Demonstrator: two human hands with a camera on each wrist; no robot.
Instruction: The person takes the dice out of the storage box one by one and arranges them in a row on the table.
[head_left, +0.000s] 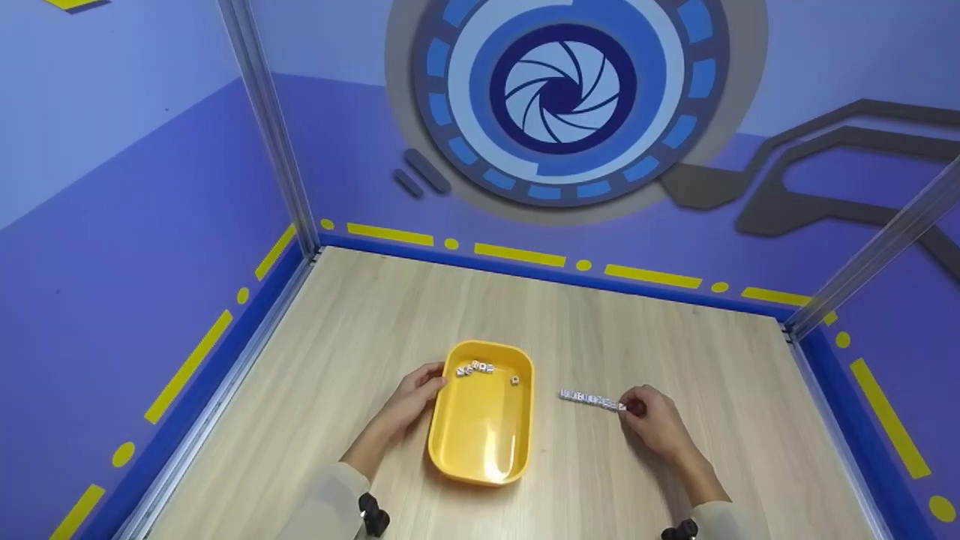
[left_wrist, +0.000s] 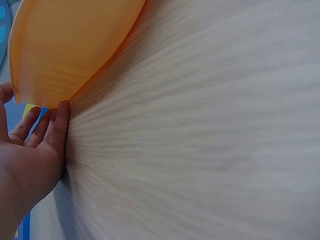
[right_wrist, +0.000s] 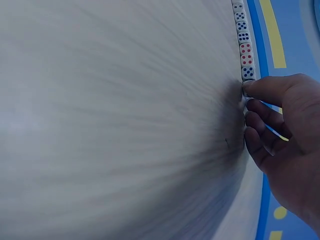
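A yellow tray [head_left: 474,427] stands on the table, with several small white dice [head_left: 482,367] grouped near its far left corner and a single die [head_left: 514,381] by its right wall. My left hand [head_left: 405,401] holds the tray's left side, thumb at the rim and fingers against the lower edge. To the right of the tray, a straight row of white dice [head_left: 585,398] lies on the tabletop. At the row's near right end, my right hand [head_left: 660,424] pinches a die, mostly hidden by the fingertips. Red and blue pips show on the row's dice [right_wrist: 245,49] in the right wrist view.
The light wood table [head_left: 660,330] is bounded by blue-purple panels [head_left: 337,150] at the back and on both sides. Metal posts [head_left: 274,120] rise at the back corners. Metal rails run along the table's side edges.
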